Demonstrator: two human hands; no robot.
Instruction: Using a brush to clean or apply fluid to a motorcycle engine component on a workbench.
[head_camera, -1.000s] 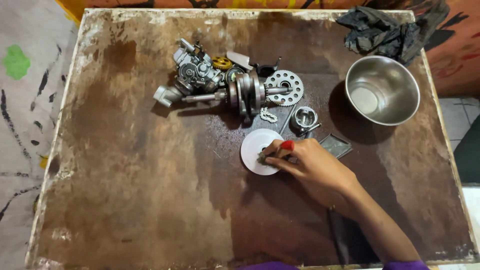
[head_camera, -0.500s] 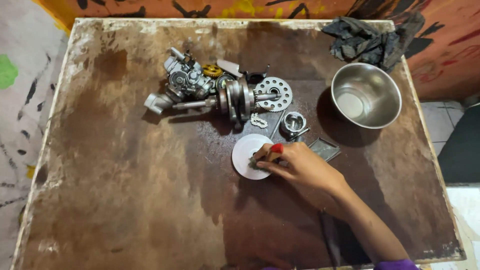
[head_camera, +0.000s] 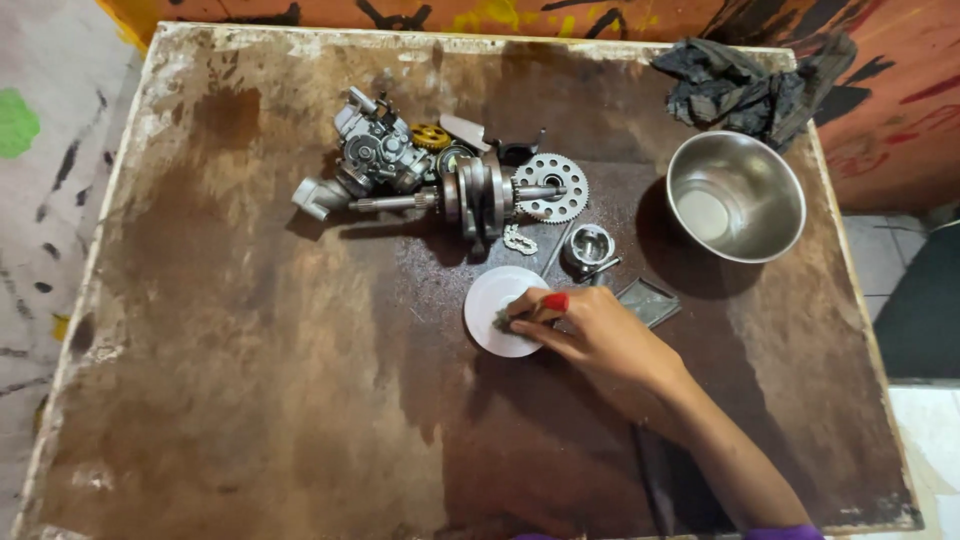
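Note:
My right hand (head_camera: 590, 335) reaches in from the lower right, its fingertips pinched on a small dark metal part (head_camera: 503, 320) that rests on a white round lid (head_camera: 490, 305). A red fingernail shows at the thumb. Just behind the lid lie a crankshaft (head_camera: 475, 195) with a toothed sprocket (head_camera: 550, 187), a short chain piece (head_camera: 519, 240) and a small piston (head_camera: 588, 246). My left hand is out of sight.
A carburettor-like metal assembly (head_camera: 368, 155) and a yellow gear (head_camera: 430, 136) lie at the back of the stained brown table (head_camera: 230, 340). A steel bowl (head_camera: 735, 195) stands at the right, a dark rag (head_camera: 745, 90) behind it. A flat metal plate (head_camera: 648, 300) lies beside my wrist.
The camera view has shifted slightly. My right hand stays on the white lid with the small part in its fingertips; nothing else has moved.

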